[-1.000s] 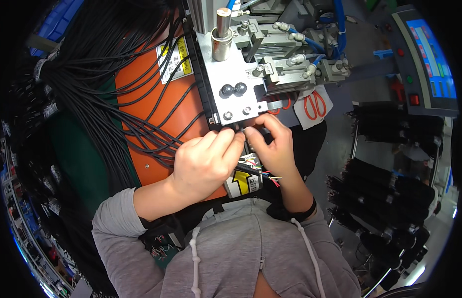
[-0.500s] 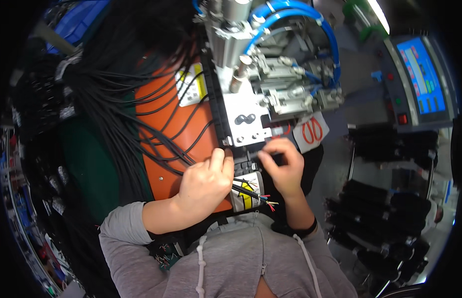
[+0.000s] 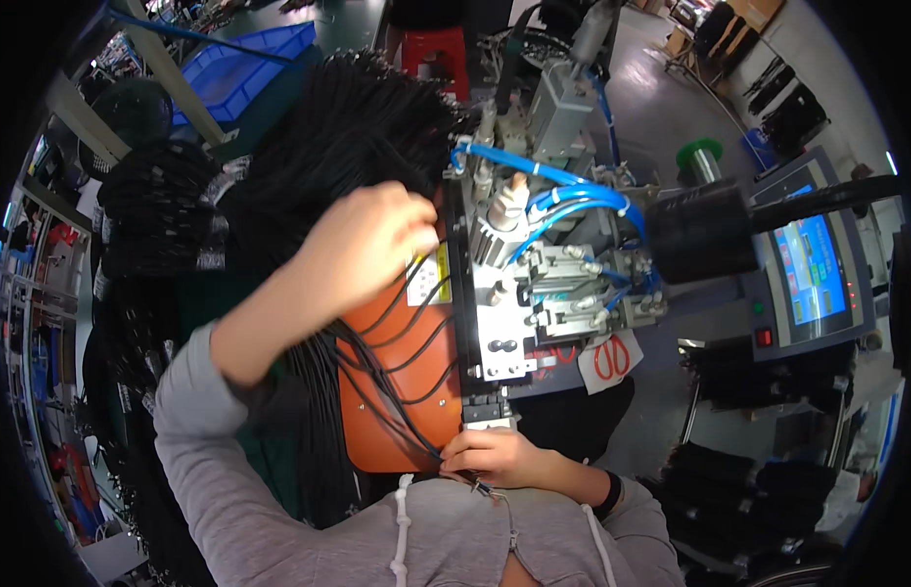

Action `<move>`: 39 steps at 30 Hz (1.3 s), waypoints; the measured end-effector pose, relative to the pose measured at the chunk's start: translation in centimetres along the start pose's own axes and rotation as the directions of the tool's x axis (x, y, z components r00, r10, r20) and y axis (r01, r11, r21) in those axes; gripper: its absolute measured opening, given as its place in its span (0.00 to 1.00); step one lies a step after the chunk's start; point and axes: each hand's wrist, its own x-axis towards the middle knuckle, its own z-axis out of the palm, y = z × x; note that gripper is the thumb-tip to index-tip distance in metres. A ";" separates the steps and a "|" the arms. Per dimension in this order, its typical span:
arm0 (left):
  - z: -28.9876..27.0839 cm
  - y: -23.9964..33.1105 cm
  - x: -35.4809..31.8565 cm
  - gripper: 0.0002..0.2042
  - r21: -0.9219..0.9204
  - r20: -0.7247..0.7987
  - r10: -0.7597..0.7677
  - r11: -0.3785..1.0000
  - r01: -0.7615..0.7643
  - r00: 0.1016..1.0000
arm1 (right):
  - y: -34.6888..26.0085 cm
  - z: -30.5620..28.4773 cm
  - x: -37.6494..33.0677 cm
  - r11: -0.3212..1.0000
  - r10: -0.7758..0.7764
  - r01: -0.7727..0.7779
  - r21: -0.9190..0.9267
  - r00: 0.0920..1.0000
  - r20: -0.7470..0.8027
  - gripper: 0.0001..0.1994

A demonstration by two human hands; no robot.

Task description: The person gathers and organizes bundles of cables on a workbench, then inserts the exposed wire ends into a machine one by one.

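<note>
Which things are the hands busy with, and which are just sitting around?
In use:
left hand reaching into the black cables
right hand pinching a cable end by the machine
orange board under the cables

Just sitting around:
blue bin
screen
red scissors
green spool

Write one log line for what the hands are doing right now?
left hand: raised at black cables | right hand: at cable end below metal press | orange mat: under cables
</note>
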 end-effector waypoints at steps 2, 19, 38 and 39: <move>0.7 -4.1 4.8 0.13 0.150 -0.136 0.007 0.989 0.014 0.991 | -0.1 -0.3 0.4 0.998 0.018 -0.018 0.060 1.000 -0.009 0.07; 9.0 -23.7 22.9 0.17 0.280 0.320 0.164 0.925 -0.258 0.933 | 4.0 0.6 -1.0 0.972 -0.041 0.097 0.215 0.967 -0.250 0.06; 8.3 -23.1 31.1 0.12 -0.100 0.293 0.164 0.985 -0.140 0.942 | 2.6 0.9 -0.7 0.992 -0.074 0.104 0.077 0.945 -0.319 0.07; 8.1 -23.0 31.6 0.12 -0.118 0.294 0.161 0.984 -0.132 0.942 | 2.7 0.8 -0.6 0.992 -0.076 0.105 0.072 0.942 -0.326 0.07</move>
